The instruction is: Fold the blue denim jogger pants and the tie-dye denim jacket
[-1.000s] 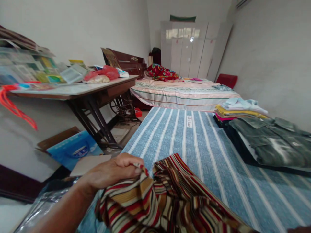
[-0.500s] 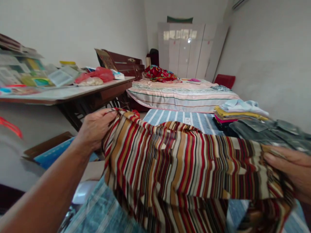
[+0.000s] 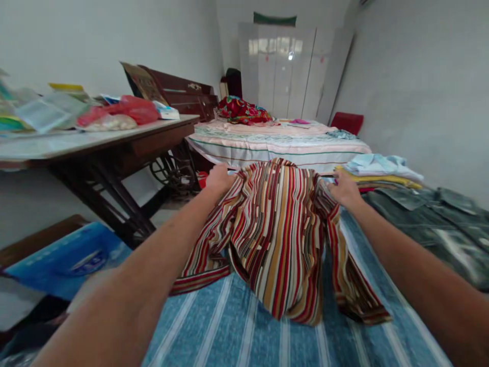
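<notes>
A long-sleeved shirt (image 3: 280,224) with red, tan, cream and brown stripes lies spread over a blue striped cloth (image 3: 229,326), its collar at the far end and its hem toward me. Both sleeves hang down at the sides, bent and creased. My left hand (image 3: 220,177) is closed at the shirt's left shoulder, with the fingertips partly hidden. At the opposite shoulder, my right hand (image 3: 345,187) pinches the fabric, beside the stack of clothes.
Folded clothes (image 3: 382,171) are stacked at the right, behind a dark grey denim garment (image 3: 416,214). A sewing-machine table (image 3: 153,133) bearing bags and packets stands at the left, above a blue package (image 3: 72,260). A bed (image 3: 275,145) is farther back.
The shirt has gone from being held up, bunched and stretched sideways, to lying spread out on the blue cloth. Both hands have moved forward and closer together.
</notes>
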